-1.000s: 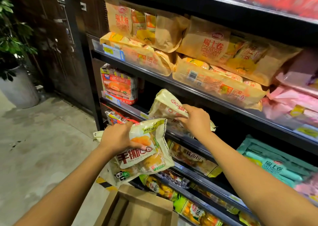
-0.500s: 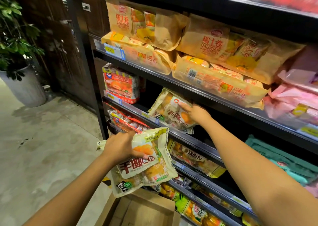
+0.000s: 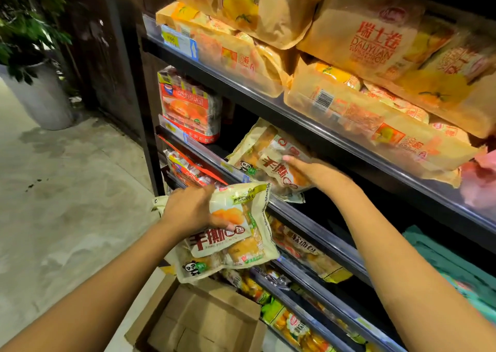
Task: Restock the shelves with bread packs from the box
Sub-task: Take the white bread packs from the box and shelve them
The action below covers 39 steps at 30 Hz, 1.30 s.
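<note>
My left hand grips a cream bread pack with red characters and a panda logo, held in the air in front of the shelves. A second, matching bread pack lies tilted on the middle shelf. My right hand rests flat on that pack, fingers stretched over its front. Below my arms an open cardboard box stands on the floor; what shows of its inside is bare brown cardboard.
The upper shelf carries stacked brown-paper roll packs. A red bread pack stands at the middle shelf's left end. Lower shelves hold more packs. A potted plant stands on the concrete floor at the left.
My right hand pushed the second pack down onto the middle shelf and now lies flat on it. The left hand kept its pack and rose slightly nearer the shelf.
</note>
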Each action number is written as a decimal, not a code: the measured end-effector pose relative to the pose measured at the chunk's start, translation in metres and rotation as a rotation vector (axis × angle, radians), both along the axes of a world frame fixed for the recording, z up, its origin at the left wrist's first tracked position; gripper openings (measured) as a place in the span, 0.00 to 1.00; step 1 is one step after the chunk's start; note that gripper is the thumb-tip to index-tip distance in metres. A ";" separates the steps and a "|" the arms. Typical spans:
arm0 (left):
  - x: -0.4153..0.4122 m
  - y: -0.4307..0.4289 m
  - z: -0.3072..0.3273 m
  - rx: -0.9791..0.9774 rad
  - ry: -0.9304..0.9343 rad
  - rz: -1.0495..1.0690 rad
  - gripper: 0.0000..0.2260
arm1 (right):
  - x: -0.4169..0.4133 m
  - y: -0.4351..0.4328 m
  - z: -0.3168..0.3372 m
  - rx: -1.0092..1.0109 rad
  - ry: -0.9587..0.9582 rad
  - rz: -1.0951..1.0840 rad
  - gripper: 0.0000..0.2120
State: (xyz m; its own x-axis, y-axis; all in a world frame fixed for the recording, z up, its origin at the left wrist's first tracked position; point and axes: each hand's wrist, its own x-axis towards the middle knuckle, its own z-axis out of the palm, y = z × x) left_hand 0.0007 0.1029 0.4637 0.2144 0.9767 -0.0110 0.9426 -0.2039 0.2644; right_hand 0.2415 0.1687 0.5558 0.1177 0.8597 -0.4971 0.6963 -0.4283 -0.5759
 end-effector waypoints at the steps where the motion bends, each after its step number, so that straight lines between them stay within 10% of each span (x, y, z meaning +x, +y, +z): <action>1: 0.000 0.004 0.002 0.017 -0.001 0.003 0.35 | 0.001 -0.006 0.002 -0.001 -0.172 0.056 0.35; 8: -0.004 0.049 0.017 0.162 -0.088 0.003 0.35 | 0.015 -0.040 -0.007 0.337 -0.323 0.073 0.29; 14: -0.009 0.081 0.018 0.168 -0.111 -0.039 0.36 | 0.042 -0.039 -0.058 0.323 0.125 -0.497 0.32; 19: -0.005 0.101 0.014 0.202 -0.073 -0.131 0.36 | 0.022 -0.002 -0.089 0.341 0.458 -0.400 0.50; 23: 0.000 0.105 0.010 0.232 -0.063 -0.187 0.33 | 0.016 0.021 -0.097 0.438 0.428 -0.547 0.19; 39: 0.053 0.086 -0.036 0.197 -0.337 -0.257 0.33 | 0.088 0.112 -0.129 0.964 0.501 -0.379 0.23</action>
